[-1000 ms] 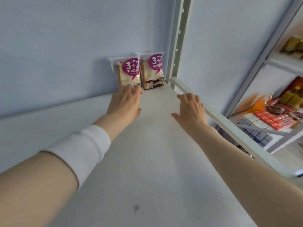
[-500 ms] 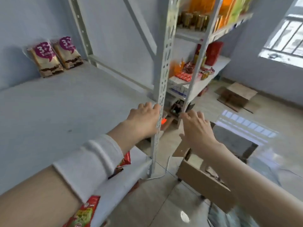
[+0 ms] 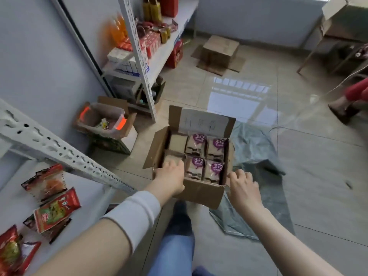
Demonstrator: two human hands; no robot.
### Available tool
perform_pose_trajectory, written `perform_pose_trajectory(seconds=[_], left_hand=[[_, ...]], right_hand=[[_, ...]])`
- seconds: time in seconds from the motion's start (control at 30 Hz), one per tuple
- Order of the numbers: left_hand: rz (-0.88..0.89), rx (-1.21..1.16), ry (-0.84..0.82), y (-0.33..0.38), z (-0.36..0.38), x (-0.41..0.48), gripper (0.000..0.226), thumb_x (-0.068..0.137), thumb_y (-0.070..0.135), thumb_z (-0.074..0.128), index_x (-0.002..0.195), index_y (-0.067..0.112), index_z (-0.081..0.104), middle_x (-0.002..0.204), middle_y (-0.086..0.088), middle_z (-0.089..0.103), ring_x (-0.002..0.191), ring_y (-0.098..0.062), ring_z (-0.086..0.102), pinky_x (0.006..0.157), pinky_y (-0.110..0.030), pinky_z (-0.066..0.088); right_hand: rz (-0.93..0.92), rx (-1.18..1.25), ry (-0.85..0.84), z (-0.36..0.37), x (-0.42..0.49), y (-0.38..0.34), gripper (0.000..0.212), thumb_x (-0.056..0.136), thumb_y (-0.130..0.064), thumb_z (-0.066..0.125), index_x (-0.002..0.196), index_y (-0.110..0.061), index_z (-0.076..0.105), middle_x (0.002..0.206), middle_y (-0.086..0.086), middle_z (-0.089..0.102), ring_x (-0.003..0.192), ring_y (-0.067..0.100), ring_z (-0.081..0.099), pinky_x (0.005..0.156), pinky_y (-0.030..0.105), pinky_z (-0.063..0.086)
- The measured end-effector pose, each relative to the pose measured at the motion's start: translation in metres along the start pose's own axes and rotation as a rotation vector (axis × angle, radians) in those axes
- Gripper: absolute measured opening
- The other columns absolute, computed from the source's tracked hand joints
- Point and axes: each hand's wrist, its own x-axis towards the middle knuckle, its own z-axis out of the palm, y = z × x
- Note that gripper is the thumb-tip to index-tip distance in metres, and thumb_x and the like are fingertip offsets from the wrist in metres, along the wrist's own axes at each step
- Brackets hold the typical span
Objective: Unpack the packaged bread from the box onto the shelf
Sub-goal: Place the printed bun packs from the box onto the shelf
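Inside the box (image 3: 201, 193), bread packs (image 3: 196, 168) lie lengthwise, labels up

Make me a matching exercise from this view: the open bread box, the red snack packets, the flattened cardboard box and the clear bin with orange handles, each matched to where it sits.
Things:
1. open bread box
2. red snack packets
3. flattened cardboard box
4. clear bin with orange handles

Places:
A. far floor by the back wall
B. shelf at lower left
C. floor in front of the person, at both hands
D. floor against the left wall

Pairs: 1-C, 2-B, 3-A, 4-D
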Motion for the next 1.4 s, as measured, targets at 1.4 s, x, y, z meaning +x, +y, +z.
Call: perform_pose_trajectory(seconds=[1.4], left_hand=[[-0.271, -1.504, 0.261, -0.049, 0.064, 0.299, 0.046, 0.074, 0.021, 0.077, 0.111, 0.026, 0.051, 0.118, 0.002, 0.062, 0.114, -0.016, 0.057, 0.091, -0.033, 0.051]], right_hand=[[0.516, 1.284, -0.422, 0.184, 0.238, -0.019, 0.026, 0.070, -0.020, 0.080, 0.085, -0.027, 0.060, 0.092, -0.003, 0.069, 0.091, 0.019, 0.064, 0.089, 0.041, 0.052]])
